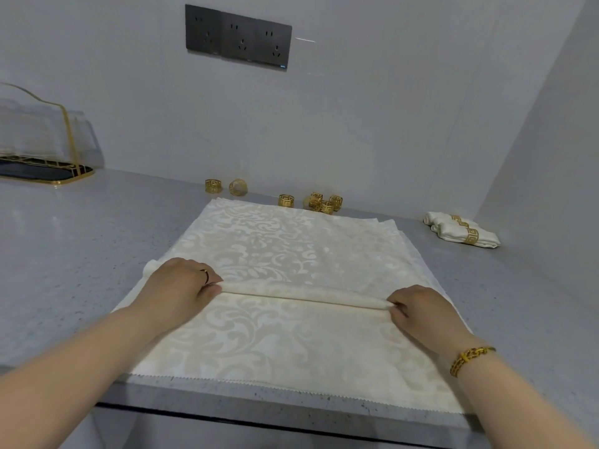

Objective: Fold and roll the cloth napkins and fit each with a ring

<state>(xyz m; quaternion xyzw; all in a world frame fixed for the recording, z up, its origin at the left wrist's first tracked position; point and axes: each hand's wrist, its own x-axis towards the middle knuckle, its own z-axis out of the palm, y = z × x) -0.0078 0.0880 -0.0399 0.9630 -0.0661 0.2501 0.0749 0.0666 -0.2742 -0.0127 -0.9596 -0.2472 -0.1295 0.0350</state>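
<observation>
A stack of cream damask napkins (278,247) lies spread on the grey counter. The top napkin is partly rolled into a thin roll (301,294) running left to right across the middle of the stack. My left hand (181,286) grips the roll's left end, fingers curled over it. My right hand (418,307) pinches the right end. Several gold napkin rings (319,202) sit behind the cloth by the wall, with two more rings (214,185) further left. Two rolled napkins with gold rings (463,233) lie at the back right.
A clear holder with a gold frame (42,147) stands at the back left on a dark tray. A dark socket panel (238,38) is on the wall. The counter's front edge (275,406) runs just below the cloth. A side wall closes the right.
</observation>
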